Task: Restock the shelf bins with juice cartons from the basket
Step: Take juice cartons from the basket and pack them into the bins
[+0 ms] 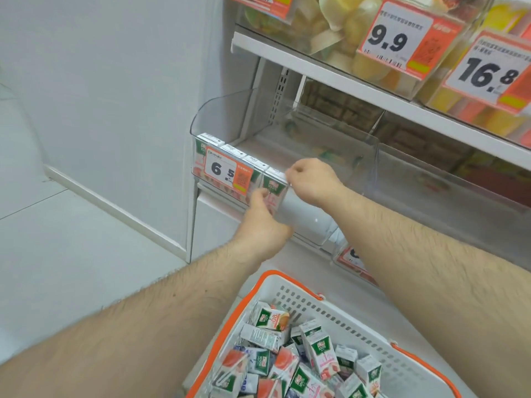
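Above me, upper shelf (316, 70) bins of yellow fruit cups (370, 64), price tags 9.9 (395, 31) and 16.8 (491, 73); white wall (115, 81) left.

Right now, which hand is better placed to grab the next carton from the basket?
Probably the left hand: it only touches the bin front low down, nearer the basket. The right hand pinches the placed carton.

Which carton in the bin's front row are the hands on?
The rightmost carton: the right hand pinches its top corner, the left hand touches its front. The others stand untouched.
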`<state>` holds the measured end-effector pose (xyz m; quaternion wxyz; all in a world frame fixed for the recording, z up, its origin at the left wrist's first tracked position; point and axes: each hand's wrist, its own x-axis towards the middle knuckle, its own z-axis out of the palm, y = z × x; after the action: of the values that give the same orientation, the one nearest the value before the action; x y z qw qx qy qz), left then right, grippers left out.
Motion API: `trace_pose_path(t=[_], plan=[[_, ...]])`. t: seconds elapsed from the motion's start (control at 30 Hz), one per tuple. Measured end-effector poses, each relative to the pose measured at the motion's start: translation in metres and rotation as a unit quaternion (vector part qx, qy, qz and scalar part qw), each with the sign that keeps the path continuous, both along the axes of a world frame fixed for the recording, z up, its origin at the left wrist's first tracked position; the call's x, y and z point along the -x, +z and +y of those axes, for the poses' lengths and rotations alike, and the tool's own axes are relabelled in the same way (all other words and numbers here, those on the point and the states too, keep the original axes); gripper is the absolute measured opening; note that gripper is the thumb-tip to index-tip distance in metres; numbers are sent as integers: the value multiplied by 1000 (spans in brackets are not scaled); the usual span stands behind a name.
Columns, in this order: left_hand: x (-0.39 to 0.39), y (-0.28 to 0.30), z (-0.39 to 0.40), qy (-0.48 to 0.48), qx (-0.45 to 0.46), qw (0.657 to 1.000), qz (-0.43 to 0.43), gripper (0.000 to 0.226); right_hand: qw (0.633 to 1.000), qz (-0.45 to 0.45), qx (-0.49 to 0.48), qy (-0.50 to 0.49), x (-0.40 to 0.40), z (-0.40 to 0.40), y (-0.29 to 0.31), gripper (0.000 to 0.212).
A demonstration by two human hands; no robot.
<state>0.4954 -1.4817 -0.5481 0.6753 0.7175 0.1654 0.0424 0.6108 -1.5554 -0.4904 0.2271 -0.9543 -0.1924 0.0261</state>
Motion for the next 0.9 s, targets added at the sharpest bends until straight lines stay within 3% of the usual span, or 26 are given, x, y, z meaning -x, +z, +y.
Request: trace_pose_path(t=[0.03,0.1,0.17,0.2,0.33,0.4,0.47,0.53,0.63,0.8,0.9], plan=[[2,-1,-3,-7,-26,1000,9,78,994,-109,-15,8,7,-5,-2,23],[9,-7,-10,-50,-101,993,36,73,944,-303,-98,84,29,-19,-11,22],[16,-19,-20,-119,-182,974,69,72,897,-382,-162,153,55,-37,-27,19],[20,-25,-24,-156,-220,959,84,71,895,-376,-172,164,67,-49,-39,19],[35,-58,-45,-296,-377,867,135,62,951,-260,-141,92,97,-114,-106,22],[37,-78,-56,-358,-431,814,154,54,985,-149,-91,9,104,-148,-140,19],[38,-101,-66,-390,-461,779,170,46,996,-30,-38,-78,108,-179,-170,16],[41,-129,-77,-401,-468,763,193,46,993,37,23,-106,116,-206,-195,16],[52,-171,-94,-433,-478,730,227,51,988,77,130,-44,135,-232,-229,19],[70,-222,-117,-507,-517,643,250,104,965,149,213,44,168,-244,-264,17],[78,-239,-124,-508,-536,625,251,109,932,225,284,23,185,-244,-278,38]])
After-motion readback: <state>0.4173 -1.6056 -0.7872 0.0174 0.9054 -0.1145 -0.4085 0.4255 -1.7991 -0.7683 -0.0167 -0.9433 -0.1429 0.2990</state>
